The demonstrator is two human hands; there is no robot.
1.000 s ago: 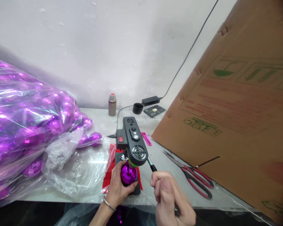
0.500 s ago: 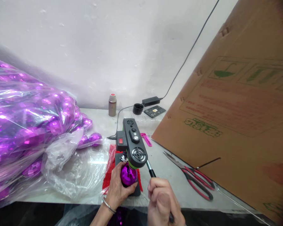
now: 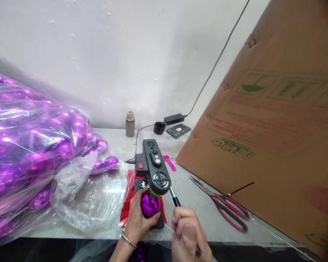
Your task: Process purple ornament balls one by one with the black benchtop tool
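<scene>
My left hand is curled round a shiny purple faceted ball, with the thumb at its lower right side. The ball sits under the round front end of a small black and green bench drill press, above its dark base. Whether the bit is in the ball cannot be made out. My right hand is closed in a fist round the black grip of the lever, which slants out from the machine's right side. Red cloth lies beneath the base.
Clear plastic bags of purple balls fill the left. Red-handled scissors lie beside a large cardboard box on the right. Behind the machine are a flask, a black cup, a power adapter and a phone.
The view has shifted slightly. Both hands keep their grips on the ball and the lever, with hardly any movement.
</scene>
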